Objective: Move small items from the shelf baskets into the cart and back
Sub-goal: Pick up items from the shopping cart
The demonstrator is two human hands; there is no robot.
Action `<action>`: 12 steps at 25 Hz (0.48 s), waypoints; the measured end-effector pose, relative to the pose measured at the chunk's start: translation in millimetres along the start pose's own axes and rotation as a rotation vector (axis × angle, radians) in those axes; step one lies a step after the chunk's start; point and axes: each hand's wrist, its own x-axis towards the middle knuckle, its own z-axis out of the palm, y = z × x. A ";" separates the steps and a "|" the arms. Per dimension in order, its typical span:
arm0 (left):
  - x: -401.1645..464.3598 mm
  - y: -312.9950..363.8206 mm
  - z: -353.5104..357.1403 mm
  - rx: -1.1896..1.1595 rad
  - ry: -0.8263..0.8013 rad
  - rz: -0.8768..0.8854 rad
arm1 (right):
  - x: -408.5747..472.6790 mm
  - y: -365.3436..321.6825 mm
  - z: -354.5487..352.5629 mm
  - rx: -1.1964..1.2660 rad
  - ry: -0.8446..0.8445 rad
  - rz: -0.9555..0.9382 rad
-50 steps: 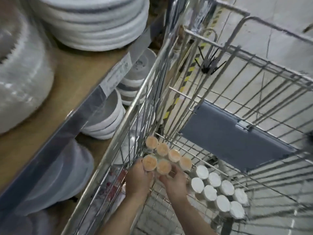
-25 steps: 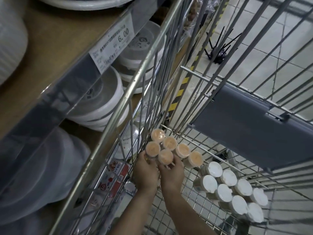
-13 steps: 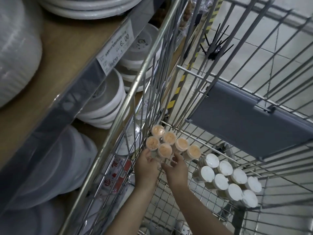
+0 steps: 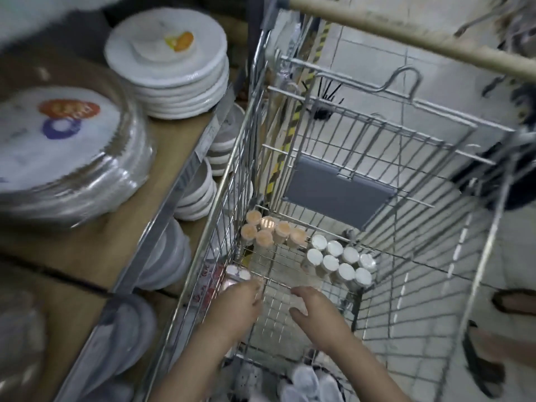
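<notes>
Six orange-lidded jars [image 4: 269, 231] sit bundled in the far left corner of the wire cart [image 4: 435, 256], lids facing up and toward the viewer, the pack's long axis running left to right along the cart's floor. Just beside them lies a pack of white-lidded jars [image 4: 340, 264], slanting toward the right. The left hand [image 4: 240, 303] curls on a small pale pack [image 4: 236, 275] by the cart's left wall; the right hand [image 4: 313, 307] hovers loose-fingered, holding nothing. Stacked white plates [image 4: 179, 71] fill the shelf [image 4: 130, 227] alongside.

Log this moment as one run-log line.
left hand: over cart floor, near white-lidded pack | right hand: open, holding nothing | orange-lidded pack, white pack: resting in cart
</notes>
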 end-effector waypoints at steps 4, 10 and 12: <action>-94.0 15.3 -9.3 -0.112 0.039 0.009 | -95.2 -20.1 -22.6 -0.014 0.046 -0.029; -262.4 23.6 -0.8 -0.322 0.234 -0.057 | -235.9 -41.1 -23.7 -0.094 0.043 -0.225; -318.8 22.1 14.0 -0.359 0.349 -0.129 | -274.7 -40.8 -16.3 -0.087 0.009 -0.299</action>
